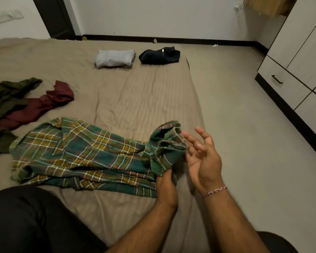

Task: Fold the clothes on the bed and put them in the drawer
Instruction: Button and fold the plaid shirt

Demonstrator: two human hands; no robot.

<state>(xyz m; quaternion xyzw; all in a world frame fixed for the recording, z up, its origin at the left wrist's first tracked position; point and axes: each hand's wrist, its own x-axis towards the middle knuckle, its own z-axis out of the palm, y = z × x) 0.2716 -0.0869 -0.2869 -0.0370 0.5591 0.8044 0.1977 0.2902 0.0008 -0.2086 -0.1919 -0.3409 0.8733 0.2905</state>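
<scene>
Plaid shirt point(84, 154) lies on the bed point(135, 99), near edge, with its long axis running left–right across your view. The bulk of it spreads flat to the left; the bunched end, a sleeve or cuff by the look of it, rises at the right, directly ahead of both hands.

Your left hand point(166, 187) grips that bunched end from below, fingers curled into the cloth and hidden by it. Your right hand point(201, 154) is spread and relaxed, palm turned inward, its fingertips point(185, 135) touching or just beside the rolled edge of the cuff — whether there is real contact cannot be told. It holds nothing.

Judgement: both hands sit at the right end of the garment, so the whole body of the shirt lies away to your left. The left hand is the nearer to that body; a fold would likely carry this end leftward along the long axis.

Elsewhere on the bed: a folded grey garment point(115, 58) and a folded dark garment point(160, 55) at the far side, well apart from your hands; a maroon garment point(42, 105) and an olive garment point(5, 99) unfolded at the left. The drawer point(281, 84) is off to the right, shut, across open floor.
</scene>
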